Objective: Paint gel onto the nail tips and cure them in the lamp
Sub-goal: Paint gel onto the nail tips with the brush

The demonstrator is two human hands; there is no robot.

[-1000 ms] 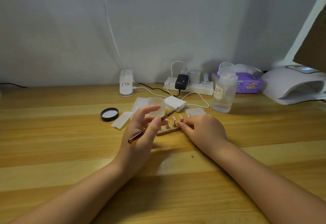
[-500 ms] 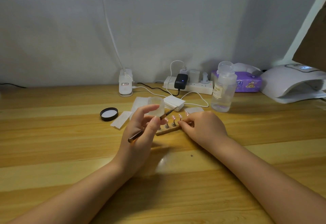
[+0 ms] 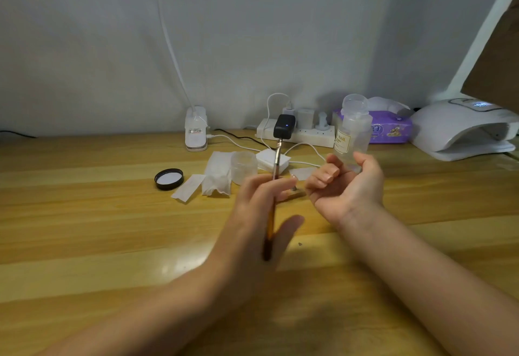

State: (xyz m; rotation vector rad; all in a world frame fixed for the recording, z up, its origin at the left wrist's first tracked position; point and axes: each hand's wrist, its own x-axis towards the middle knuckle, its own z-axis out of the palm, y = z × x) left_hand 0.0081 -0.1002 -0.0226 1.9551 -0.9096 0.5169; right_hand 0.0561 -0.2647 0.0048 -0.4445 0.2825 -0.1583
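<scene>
My left hand (image 3: 258, 215) grips a thin gel brush (image 3: 271, 207) with a brown handle, now nearly upright with its tip pointing away from me. My right hand (image 3: 345, 184) hovers palm-up just right of it, fingers curled and holding nothing. Between the hands, the wooden holder strip (image 3: 295, 194) with nail tips lies on the desk, mostly hidden by my left fingers. A frosted gel jar (image 3: 243, 167) stands open behind my left hand, its black lid (image 3: 169, 178) off to the left. The white curing lamp (image 3: 460, 131) sits at the far right.
A clear pump bottle (image 3: 353, 131) stands behind my right hand. White wipes (image 3: 217, 177), a pad stack (image 3: 272, 160), a power strip (image 3: 297, 132) with cables, a purple tissue pack (image 3: 390, 128) and a white lamp clamp (image 3: 196, 131) crowd the desk's back half.
My right hand let go of the holder strip, lifted and turned palm-up. My left hand swung the brush from a low slant to nearly upright.
</scene>
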